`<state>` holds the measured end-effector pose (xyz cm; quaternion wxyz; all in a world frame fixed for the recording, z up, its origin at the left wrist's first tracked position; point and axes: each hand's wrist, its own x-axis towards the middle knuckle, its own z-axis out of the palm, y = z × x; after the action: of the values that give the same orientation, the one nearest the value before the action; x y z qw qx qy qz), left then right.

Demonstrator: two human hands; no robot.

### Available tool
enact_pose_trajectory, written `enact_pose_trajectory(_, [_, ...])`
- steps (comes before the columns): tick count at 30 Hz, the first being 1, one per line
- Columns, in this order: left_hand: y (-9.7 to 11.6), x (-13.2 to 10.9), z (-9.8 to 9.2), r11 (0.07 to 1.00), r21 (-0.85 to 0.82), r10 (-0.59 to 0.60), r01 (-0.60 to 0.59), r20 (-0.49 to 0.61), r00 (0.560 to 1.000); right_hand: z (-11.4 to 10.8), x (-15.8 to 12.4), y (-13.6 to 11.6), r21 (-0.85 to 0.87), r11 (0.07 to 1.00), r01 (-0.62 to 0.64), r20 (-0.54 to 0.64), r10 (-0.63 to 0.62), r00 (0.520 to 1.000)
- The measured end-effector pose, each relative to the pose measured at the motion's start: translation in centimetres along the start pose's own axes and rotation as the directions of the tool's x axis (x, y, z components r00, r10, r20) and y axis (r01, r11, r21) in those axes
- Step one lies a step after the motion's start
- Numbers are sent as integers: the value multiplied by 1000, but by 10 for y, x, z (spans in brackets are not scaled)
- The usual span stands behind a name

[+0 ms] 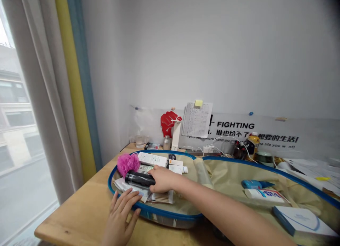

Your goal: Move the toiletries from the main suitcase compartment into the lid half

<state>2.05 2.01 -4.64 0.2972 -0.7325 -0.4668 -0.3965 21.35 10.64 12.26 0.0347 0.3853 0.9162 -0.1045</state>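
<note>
My right hand [162,178] reaches across into a blue-rimmed open bag [170,215] and is closed on the end of a black bottle [138,178] lying on its side. My left hand [120,217] lies flat with fingers spread on the bag's near rim and the wooden desk [79,217]. Around the bottle lie a pink bath pouf [128,163], a white box [152,159], a white tube [178,169] and a pack of cotton swabs [160,198].
Further right in the bag lie a blue bottle [255,184], a white and blue tube [264,195] and a flat blue-edged box [302,220]. Bottles, cables and a lamp [175,134] stand along the back wall. Curtains [63,97] and a window are at the left.
</note>
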Motion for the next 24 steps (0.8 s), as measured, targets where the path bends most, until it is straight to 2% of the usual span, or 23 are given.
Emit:
enact_pose_trajectory(7, [0, 0, -1, 1000, -8, -24, 24, 38, 999, 4, -2, 7, 53, 998, -16, -15, 16, 1000])
enact_pose_trajectory(10, [0, 1, -1, 1000, -13, -14, 14, 33, 999, -2, -10, 14, 117, 993, -5, -87, 15, 996])
enact_pose_trajectory(12, [0, 1, -2, 1000, -18, -12, 13, 27, 1000, -14, -25, 30, 158, 987, -8, -154, 33, 988])
enact_pose_trajectory(14, [1, 1, -3, 1000, -25, -14, 14, 23, 1000, -31, -50, 59, 191, 980, -48, -199, 86, 976])
enact_pose_trajectory(18, [2, 3, -5, 1000, -21, 1, -1, 8, 1000, -61, -122, 143, 196, 947, -254, -177, 289, 941])
enact_pose_trajectory(21, [2, 4, -4, 1000, -18, 1, -1, 2, 1000, -58, -184, 201, 148, 886, -439, -174, 461, 870])
enact_pose_trajectory(24, [1, 2, -2, 1000, -26, -6, 6, 4, 1000, -38, -236, 238, 116, 822, -558, -222, 569, 792])
